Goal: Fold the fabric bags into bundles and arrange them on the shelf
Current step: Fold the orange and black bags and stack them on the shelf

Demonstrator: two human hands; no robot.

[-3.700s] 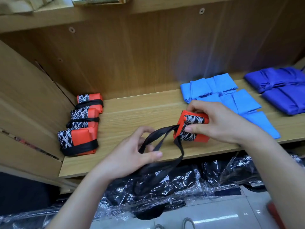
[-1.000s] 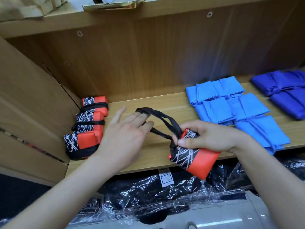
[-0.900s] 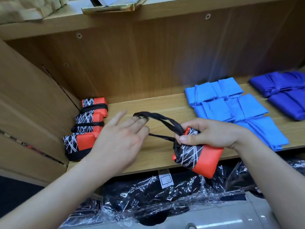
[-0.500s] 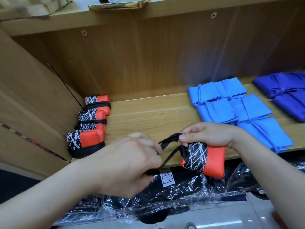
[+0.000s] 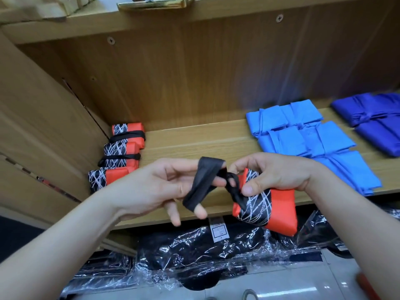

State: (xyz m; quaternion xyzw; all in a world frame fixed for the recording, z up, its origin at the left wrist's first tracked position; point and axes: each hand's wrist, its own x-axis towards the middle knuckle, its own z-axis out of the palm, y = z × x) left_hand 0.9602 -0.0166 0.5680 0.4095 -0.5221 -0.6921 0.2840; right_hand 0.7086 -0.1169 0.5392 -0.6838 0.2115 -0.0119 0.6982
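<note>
My right hand (image 5: 279,174) grips a folded red fabric bag (image 5: 275,210) with a black, white-lined end, held over the front edge of the wooden shelf (image 5: 205,139). Its black strap (image 5: 202,184) runs left and loops around the fingers of my left hand (image 5: 160,187), which hold it stretched. The strap is twisted where it meets the bundle, under my right thumb. Three finished red bundles (image 5: 121,156), each tied with a black strap, lie in a row at the shelf's left end.
Light blue folded bags (image 5: 311,139) lie on the shelf to the right, dark blue ones (image 5: 372,120) beyond them. Plastic-wrapped black packs (image 5: 194,256) sit on the floor below. A wooden side panel (image 5: 43,126) closes the left; another shelf (image 5: 173,20) runs overhead.
My left hand has turned palm-up and spread the strap loop over its fingers. The red bundle stays in my right hand, tilted more on end at the shelf's front edge.
</note>
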